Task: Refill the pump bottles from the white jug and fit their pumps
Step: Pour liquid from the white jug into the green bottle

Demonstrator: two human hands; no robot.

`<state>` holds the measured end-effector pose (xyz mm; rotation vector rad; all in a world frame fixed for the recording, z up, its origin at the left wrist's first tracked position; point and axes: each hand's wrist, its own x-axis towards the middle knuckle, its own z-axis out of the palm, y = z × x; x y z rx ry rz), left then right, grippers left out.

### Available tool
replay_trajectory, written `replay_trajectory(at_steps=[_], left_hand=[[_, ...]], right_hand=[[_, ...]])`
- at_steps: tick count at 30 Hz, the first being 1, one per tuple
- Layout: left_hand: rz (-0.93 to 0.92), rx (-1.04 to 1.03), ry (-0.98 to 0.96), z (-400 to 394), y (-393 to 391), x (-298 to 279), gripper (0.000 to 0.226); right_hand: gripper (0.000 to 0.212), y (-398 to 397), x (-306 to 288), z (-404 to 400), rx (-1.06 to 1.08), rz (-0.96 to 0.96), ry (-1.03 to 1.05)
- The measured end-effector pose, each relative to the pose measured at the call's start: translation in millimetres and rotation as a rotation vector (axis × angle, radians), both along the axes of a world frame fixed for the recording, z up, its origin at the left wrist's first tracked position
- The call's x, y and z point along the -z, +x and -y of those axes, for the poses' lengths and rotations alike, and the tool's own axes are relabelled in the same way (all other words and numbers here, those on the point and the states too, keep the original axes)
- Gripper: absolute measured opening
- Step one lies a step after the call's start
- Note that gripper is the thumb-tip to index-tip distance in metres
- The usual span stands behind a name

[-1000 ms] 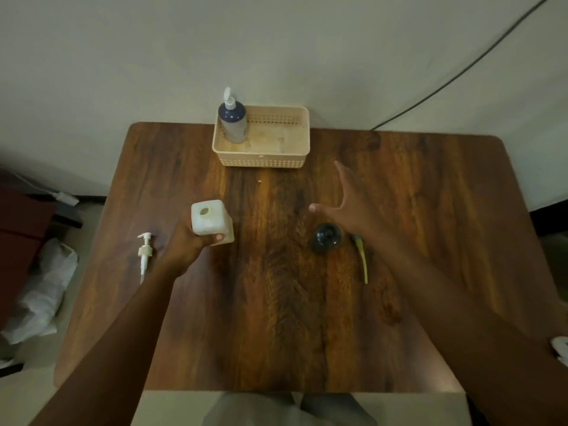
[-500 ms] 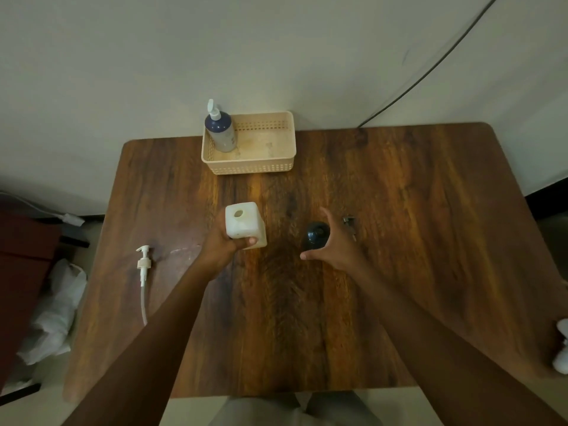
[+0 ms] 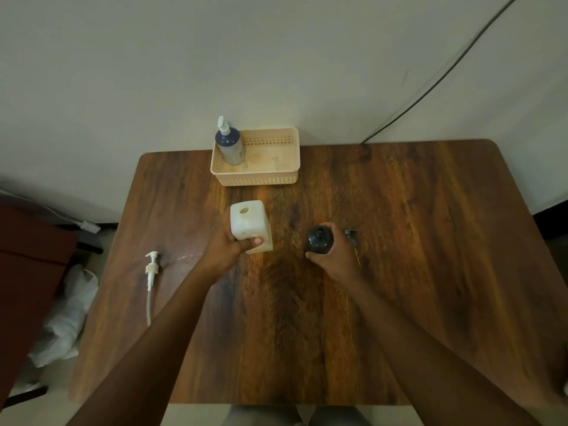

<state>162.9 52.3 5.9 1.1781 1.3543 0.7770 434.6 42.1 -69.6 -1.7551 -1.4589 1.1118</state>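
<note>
A square white jug (image 3: 249, 222) with an uncapped round mouth stands upright mid-table, and my left hand (image 3: 226, 247) grips its near side. To its right stands a dark pump bottle (image 3: 319, 239) with no pump on it; my right hand (image 3: 335, 256) is wrapped around its near side. A loose white pump (image 3: 151, 270) with a long tube lies flat near the table's left edge. A second pump bottle (image 3: 230, 144), dark blue with a white pump fitted, stands in the left corner of a beige basket (image 3: 276, 179).
The wooden table (image 3: 399, 241) is pushed against a pale wall. A small tool with a yellow handle (image 3: 355, 244) lies just right of the dark bottle, partly hidden by my hand. A black cable (image 3: 436, 78) runs up the wall. White bags (image 3: 67, 318) lie on the floor at left.
My right hand came back from beyond the dark bottle and closed around it. My left hand shifted the white jug rightward toward the table's middle. The camera view tilted and shifted.
</note>
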Motion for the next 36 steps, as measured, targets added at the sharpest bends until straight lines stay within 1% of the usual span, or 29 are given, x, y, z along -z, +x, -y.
replay_trajectory(at_steps=[3,5,10,15,18,20,23,26,32,36], left_hand=[[0.025,0.004,0.012,-2,2,-19,0.079],[0.031,-0.001,0.035,-3,3,-34,0.077],[-0.054,0.026,0.144,-9,5,-81,0.084],[-0.125,0.035,0.316,-13,3,-135,0.072],[-0.157,0.034,0.388,-16,0,-168,0.066],[-0.211,0.053,0.46,-17,-1,-193,0.061],[-0.176,0.092,0.511,-21,-2,-227,0.061],[-0.188,0.143,0.577,-26,-1,-257,0.063],[-0.291,0.246,0.649,-35,-1,-300,0.057],[-0.376,0.336,0.67,-41,1,-321,0.057]], right_hand=[[0.072,1,-23,-8,0.004,-0.062,0.016],[0.074,1,-43,-13,0.009,-0.127,0.018],[0.076,2,-103,-25,-0.001,-0.232,0.049],[0.082,-4,-172,-34,-0.035,-0.249,0.125],[0.072,-9,-209,-38,-0.073,-0.302,0.21],[0.064,-11,-233,-39,-0.082,-0.326,0.254],[0.064,-13,-260,-41,-0.098,-0.305,0.307],[0.062,-13,-280,-43,-0.082,-0.33,0.362],[0.059,-9,-315,-47,-0.101,-0.301,0.434],[0.065,-6,-330,-47,-0.104,-0.265,0.449]])
